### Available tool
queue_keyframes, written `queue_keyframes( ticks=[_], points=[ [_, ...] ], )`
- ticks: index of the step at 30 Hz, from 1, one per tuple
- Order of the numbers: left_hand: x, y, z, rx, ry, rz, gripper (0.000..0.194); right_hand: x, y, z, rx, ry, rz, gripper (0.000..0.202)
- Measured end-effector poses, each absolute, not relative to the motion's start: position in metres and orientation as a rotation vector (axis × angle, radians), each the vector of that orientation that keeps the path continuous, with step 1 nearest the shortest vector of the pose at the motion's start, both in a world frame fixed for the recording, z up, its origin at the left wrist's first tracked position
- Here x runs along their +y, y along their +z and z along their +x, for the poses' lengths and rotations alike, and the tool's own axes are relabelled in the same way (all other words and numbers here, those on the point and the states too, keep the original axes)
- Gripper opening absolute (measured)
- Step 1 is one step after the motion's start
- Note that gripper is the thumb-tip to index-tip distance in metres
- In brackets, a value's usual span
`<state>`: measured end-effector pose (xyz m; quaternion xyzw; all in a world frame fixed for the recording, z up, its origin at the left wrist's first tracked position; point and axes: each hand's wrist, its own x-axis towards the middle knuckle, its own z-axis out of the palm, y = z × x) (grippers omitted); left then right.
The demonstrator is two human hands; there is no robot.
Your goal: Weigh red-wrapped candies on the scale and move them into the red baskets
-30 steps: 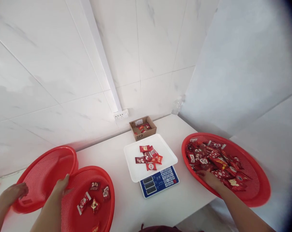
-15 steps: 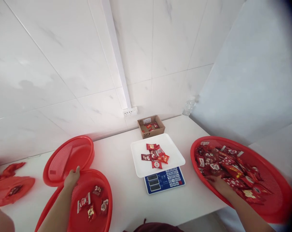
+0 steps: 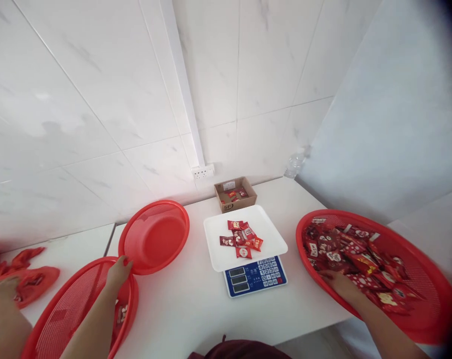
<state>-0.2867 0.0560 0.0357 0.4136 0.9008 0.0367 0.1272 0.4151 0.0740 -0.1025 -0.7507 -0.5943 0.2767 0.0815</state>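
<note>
Left hand [image 3: 120, 273] at front basket [image 3: 56, 319] rim, beside rear basket [image 3: 156, 234]. Right hand [image 3: 340, 285] over right basket [image 3: 429, 291] rim, by sweets [image 3: 360, 262] inside. Can't tell how tight fingers are. Best steady right basket: seems to overhang table [image 3: 188, 314].

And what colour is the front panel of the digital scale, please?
The front panel is blue; it shows best in the head view.

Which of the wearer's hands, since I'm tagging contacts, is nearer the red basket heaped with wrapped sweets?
Right. The right hand lies on the rim of the heaped red basket; the left hand is at two other red baskets, past the digital scale.
</note>
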Motion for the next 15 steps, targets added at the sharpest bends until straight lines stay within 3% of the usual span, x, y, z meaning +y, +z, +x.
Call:
queue_keyframes(
  ticks=[4, 10, 15],
  points=[
    [0.076, 0.038, -0.235, 2.52, 0.227, 1.368, 0.057, 0.072, -0.092, 0.412, -1.729, 1.005, -2.241, 0.023],
    [0.086, 0.026, -0.106, 1.976, 0.388, 1.665, 0.059, 0.07, -0.08, 0.406, -1.634, 0.961, -2.302, 0.02],
    [0.077, 0.024, -0.006, 1.674, 0.439, 1.873, 0.048, 0.065, -0.074, 0.41, -1.54, 0.768, -2.339, 0.028]
  ],
)
